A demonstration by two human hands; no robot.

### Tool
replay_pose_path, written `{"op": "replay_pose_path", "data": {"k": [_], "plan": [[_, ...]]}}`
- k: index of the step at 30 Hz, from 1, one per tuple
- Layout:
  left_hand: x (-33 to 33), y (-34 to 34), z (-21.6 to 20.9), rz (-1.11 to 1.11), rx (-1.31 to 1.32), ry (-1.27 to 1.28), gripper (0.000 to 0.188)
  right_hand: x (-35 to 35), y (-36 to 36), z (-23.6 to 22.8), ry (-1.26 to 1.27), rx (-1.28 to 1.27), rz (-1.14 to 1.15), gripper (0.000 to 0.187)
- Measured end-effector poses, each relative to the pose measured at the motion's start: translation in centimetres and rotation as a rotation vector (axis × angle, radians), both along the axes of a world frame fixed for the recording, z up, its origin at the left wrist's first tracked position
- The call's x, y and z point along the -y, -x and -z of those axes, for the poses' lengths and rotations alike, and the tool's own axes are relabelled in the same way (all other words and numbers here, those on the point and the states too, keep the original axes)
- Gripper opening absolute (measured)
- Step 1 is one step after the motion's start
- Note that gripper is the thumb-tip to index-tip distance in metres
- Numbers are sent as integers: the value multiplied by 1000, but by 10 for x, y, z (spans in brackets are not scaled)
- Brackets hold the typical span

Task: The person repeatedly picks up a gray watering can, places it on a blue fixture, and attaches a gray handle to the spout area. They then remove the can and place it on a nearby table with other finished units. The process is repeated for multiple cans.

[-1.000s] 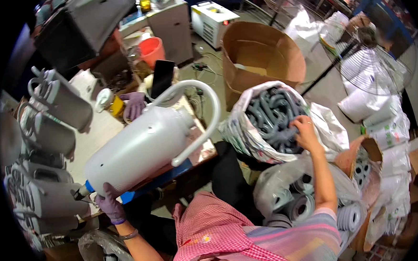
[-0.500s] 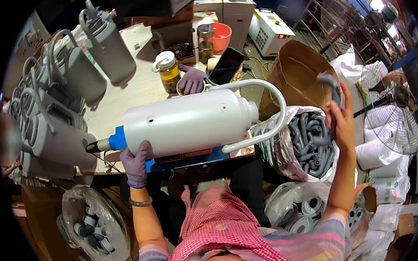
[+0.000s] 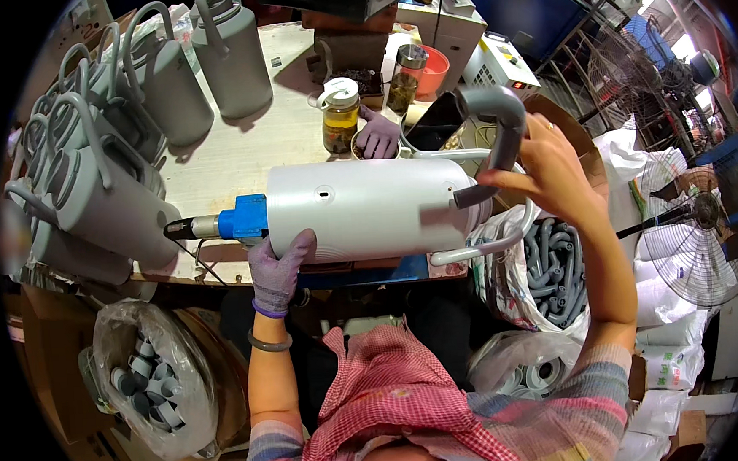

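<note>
A pale grey cylindrical bottle (image 3: 359,214) lies on its side at the table's front edge, its base end against a blue fixture (image 3: 246,218). My left hand (image 3: 279,276), in a purple glove, grips the lower base end with the thumb on its side; the fingers underneath are hidden. My bare right hand (image 3: 558,168) is closed round a dark grey curved handle (image 3: 511,133). One end of that handle is over the bottle's neck end, close to a small hole in its side; whether they touch I cannot tell. A light grey looped handle (image 3: 505,243) curves round the neck end.
Several grey bottles with handles (image 3: 166,95) stand on the left of the table (image 3: 213,172). Behind the bottle are a yellow-banded jar (image 3: 341,118), a purple glove (image 3: 377,135) and a phone (image 3: 434,125). A sack of curved handles (image 3: 508,285) stands at the right; bagged caps (image 3: 154,379) sit lower left.
My right hand has brought the curved handle leftward from above the sack to the bottle's neck end. My left hand stays on the bottle; the view has shifted, and the bottle appears turned slightly.
</note>
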State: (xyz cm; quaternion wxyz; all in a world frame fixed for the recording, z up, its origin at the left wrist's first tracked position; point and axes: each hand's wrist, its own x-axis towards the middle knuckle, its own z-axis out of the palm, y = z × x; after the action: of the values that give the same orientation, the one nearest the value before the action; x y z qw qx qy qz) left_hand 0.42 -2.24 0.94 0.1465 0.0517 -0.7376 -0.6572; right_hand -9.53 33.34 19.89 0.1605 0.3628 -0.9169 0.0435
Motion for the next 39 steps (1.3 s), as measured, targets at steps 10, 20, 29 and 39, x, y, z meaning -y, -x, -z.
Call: {"op": "replay_pose_path", "data": {"k": [10, 20, 29, 39], "plan": [[-3, 4, -1, 3, -58, 35, 40, 69, 31, 22, 676, 751, 88, 45], [3, 7, -1, 4, -33, 90, 38, 92, 33, 55, 464, 586, 56, 42], [-1, 6, -10, 20, 39, 18, 31, 85, 28, 64, 555, 523, 26, 34], [-1, 6, -17, 27, 77, 22, 31, 82, 27, 67, 560, 481, -22, 30]]}}
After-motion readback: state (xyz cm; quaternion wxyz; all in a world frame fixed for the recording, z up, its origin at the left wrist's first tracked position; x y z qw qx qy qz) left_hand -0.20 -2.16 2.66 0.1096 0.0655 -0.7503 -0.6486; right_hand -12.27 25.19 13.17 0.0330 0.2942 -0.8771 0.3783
